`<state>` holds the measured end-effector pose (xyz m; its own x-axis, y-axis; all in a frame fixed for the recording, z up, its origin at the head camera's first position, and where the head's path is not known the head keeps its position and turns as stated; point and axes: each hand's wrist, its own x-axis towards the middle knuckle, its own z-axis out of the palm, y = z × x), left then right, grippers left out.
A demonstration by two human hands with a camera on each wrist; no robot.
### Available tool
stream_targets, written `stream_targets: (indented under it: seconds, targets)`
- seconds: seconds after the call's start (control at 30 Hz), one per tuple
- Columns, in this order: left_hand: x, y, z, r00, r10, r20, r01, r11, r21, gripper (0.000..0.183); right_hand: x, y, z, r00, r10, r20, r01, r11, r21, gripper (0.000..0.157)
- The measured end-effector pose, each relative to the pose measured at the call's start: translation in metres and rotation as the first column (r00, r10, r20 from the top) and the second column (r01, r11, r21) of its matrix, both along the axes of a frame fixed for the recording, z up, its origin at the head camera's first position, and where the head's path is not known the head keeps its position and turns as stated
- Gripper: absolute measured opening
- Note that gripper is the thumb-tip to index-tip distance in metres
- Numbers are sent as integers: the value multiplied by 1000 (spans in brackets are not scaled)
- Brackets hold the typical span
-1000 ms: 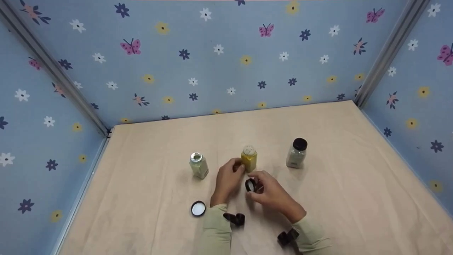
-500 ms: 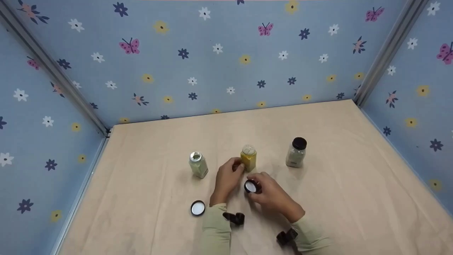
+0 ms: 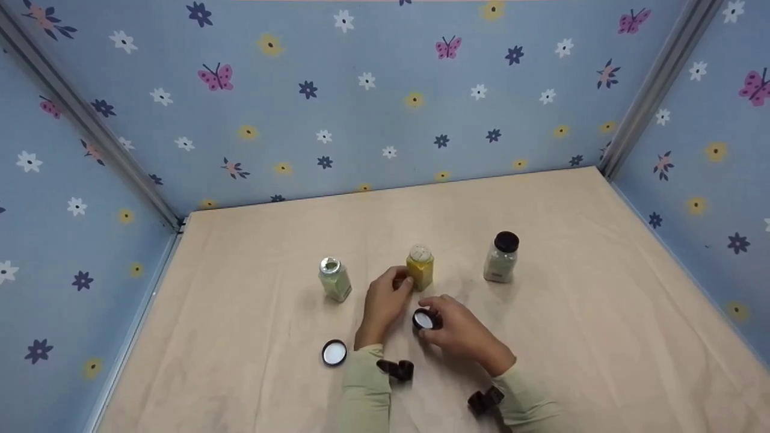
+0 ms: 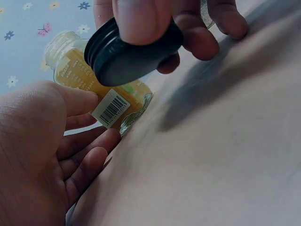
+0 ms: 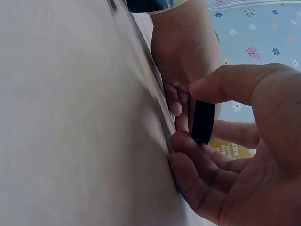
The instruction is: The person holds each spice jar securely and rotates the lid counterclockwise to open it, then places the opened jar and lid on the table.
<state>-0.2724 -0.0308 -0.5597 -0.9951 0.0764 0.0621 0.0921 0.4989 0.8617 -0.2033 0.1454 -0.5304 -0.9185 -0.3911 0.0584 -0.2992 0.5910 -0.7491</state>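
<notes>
My left hand (image 3: pixel 383 305) holds a glass jar of yellow powder (image 3: pixel 420 272) low on its side. The jar stands upright with its top uncapped; a barcode sticker (image 4: pixel 111 109) shows near the thumb in the left wrist view. Just in front of the jar, my right hand (image 3: pixel 462 329) pinches a black screw lid (image 5: pixel 203 122) between thumb and fingers. In the head view the lid's white inside (image 3: pixel 424 320) faces up at a slant. The lid is apart from the jar and close to the table.
Left of my hands stands an uncapped jar of pale green contents (image 3: pixel 335 281). A second black lid (image 3: pixel 334 353) lies white side up beside my left sleeve. A black-capped jar (image 3: pixel 501 258) stands at the right. Patterned panels (image 3: pixel 385 90) wall the cloth-covered table (image 3: pixel 240 313).
My right hand has lowered the lid slightly toward me and turned it so more of its white inside faces up. The left hand stays at the yellow jar.
</notes>
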Motion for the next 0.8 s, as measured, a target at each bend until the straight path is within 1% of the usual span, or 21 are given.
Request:
stream_targets:
  seconds: [0.3,0.5,0.6,0.8]
  targets:
    - [1,-1,-1,999,-7,-37,7,1000,3,28,1,-2,-1,1000,8,-24,-7,999,36,44]
    - [1,-1,-1,999,-11,-40,10,1000,-10,28,1,-2,-4,998,12,-54,-9,998,64,38]
    - [0,-1,-1,999,-8,-36,7,1000,-12,28,1,-3,-4,998,9,-64,-5,998,61,38]
    - [0,-1,-1,1000,-8,-4,8,1000,0,28,2,-4,-3,997,15,-81,-10,999,52,36]
